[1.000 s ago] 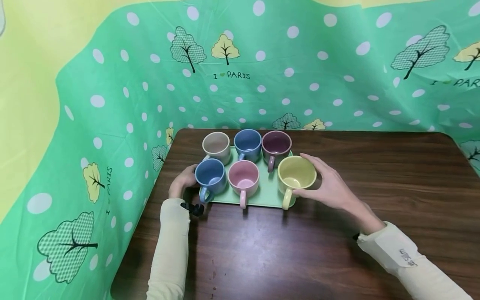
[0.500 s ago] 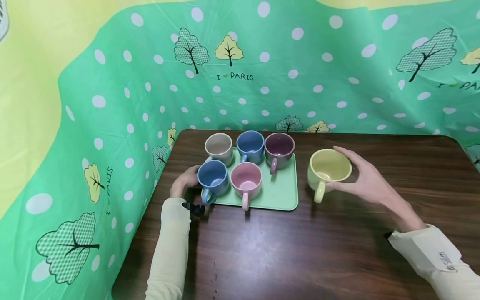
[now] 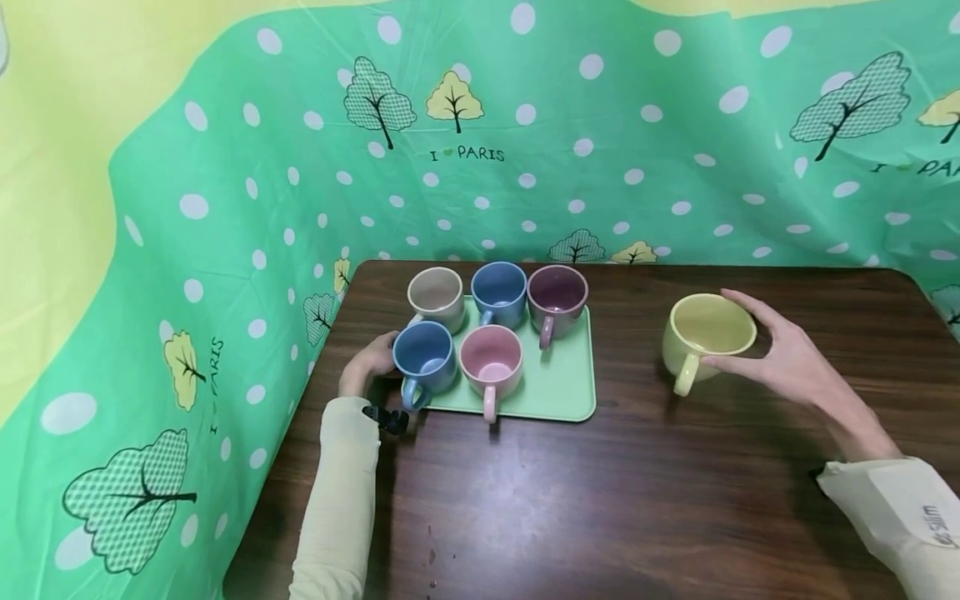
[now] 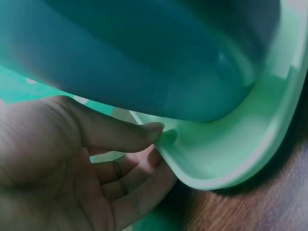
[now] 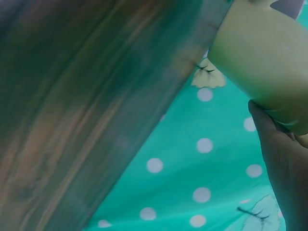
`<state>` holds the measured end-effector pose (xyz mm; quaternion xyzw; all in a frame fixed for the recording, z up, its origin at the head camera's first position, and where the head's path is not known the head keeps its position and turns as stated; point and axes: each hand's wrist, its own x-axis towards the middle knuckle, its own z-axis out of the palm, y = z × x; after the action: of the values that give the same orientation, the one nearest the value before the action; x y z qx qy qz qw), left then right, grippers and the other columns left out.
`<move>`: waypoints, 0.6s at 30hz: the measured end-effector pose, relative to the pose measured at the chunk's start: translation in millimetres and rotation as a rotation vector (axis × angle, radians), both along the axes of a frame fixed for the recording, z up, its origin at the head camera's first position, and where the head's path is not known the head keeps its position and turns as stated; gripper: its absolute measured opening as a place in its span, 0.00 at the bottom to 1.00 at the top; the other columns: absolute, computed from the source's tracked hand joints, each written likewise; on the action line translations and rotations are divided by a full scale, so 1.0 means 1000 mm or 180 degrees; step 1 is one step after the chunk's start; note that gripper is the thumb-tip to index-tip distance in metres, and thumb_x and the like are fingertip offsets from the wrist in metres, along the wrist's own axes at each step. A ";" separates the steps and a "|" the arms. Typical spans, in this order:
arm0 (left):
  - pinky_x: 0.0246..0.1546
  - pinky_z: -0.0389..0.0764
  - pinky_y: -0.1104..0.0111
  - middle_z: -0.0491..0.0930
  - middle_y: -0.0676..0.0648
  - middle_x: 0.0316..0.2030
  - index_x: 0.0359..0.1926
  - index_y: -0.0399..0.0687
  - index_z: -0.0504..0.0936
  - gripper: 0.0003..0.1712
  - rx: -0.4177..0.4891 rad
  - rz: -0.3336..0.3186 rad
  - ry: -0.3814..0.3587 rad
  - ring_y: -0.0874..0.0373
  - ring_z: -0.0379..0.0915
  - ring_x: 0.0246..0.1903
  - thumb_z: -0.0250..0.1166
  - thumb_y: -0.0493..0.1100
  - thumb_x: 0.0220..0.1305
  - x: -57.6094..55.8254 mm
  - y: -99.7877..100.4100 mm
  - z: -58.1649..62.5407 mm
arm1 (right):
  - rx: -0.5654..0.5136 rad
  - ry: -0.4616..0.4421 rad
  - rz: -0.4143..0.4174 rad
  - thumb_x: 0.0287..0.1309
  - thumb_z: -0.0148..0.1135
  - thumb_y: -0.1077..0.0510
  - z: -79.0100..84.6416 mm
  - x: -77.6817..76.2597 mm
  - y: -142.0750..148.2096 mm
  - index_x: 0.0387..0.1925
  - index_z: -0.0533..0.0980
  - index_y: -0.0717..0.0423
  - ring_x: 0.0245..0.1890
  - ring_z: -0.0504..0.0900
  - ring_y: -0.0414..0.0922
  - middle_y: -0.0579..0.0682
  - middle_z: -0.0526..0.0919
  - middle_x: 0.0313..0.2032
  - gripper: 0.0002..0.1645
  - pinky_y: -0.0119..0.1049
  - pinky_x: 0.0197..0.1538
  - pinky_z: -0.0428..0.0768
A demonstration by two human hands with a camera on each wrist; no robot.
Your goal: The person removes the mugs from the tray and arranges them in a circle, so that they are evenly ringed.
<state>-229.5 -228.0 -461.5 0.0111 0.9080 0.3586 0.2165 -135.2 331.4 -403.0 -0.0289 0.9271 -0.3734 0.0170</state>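
My right hand [image 3: 795,358] grips a yellow mug [image 3: 708,333] by its sides, thumb near the handle, off to the right of a light green tray [image 3: 558,392]. The left wrist view has my left hand [image 4: 96,159] pinching the tray's rim [image 4: 211,184] at a corner, thumb on top and fingers beneath. Right beside that hand stands a blue mug [image 3: 425,358] on the tray. A pink mug [image 3: 491,362] is next to it. Behind them are a grey-white mug [image 3: 437,298], another blue mug [image 3: 499,293] and a purple mug [image 3: 557,298], handles turned toward me.
A dark wooden table [image 3: 525,517] carries everything. Green cloth [image 3: 570,125] with white dots and trees hangs behind the table and along its left side. A black wrist strap [image 3: 387,418] shows at my left cuff.
My right hand has carried the yellow mug off the tray's right front corner and farther right over the table. My left hand has stayed at the tray's left side.
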 end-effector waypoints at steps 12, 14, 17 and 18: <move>0.60 0.66 0.50 0.72 0.33 0.55 0.58 0.34 0.69 0.24 0.0146 0.0018 -0.0101 0.43 0.66 0.55 0.58 0.39 0.63 0.001 -0.003 -0.003 | -0.0078 -0.0121 -0.0225 0.48 0.73 0.47 -0.014 0.007 0.028 0.73 0.48 0.27 0.69 0.49 0.63 0.65 0.52 0.71 0.58 0.65 0.54 0.54; 0.60 0.66 0.51 0.73 0.34 0.55 0.58 0.34 0.69 0.24 0.0165 0.0024 -0.0100 0.43 0.66 0.55 0.58 0.39 0.63 0.001 -0.002 -0.003 | -0.0114 -0.0143 -0.0264 0.48 0.73 0.47 -0.015 0.008 0.032 0.73 0.47 0.27 0.70 0.47 0.62 0.65 0.51 0.72 0.58 0.66 0.55 0.53; 0.59 0.67 0.50 0.73 0.33 0.55 0.59 0.34 0.69 0.25 0.0213 0.0014 -0.0105 0.43 0.67 0.54 0.59 0.39 0.62 0.000 -0.002 -0.001 | -0.0142 -0.0159 -0.0313 0.48 0.73 0.47 -0.017 0.009 0.037 0.73 0.47 0.26 0.71 0.45 0.61 0.64 0.48 0.73 0.58 0.68 0.57 0.52; 0.59 0.67 0.50 0.73 0.33 0.55 0.58 0.34 0.69 0.25 0.0205 0.0030 -0.0104 0.43 0.67 0.55 0.59 0.39 0.62 0.000 -0.002 -0.001 | -0.0156 -0.0159 -0.0325 0.48 0.73 0.48 -0.018 0.009 0.038 0.73 0.47 0.26 0.71 0.44 0.60 0.63 0.48 0.73 0.58 0.68 0.58 0.51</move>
<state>-229.2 -229.6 -462.5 0.0079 0.8923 0.3888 0.2292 -126.3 369.3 -420.6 0.0273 0.9172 -0.3969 0.0205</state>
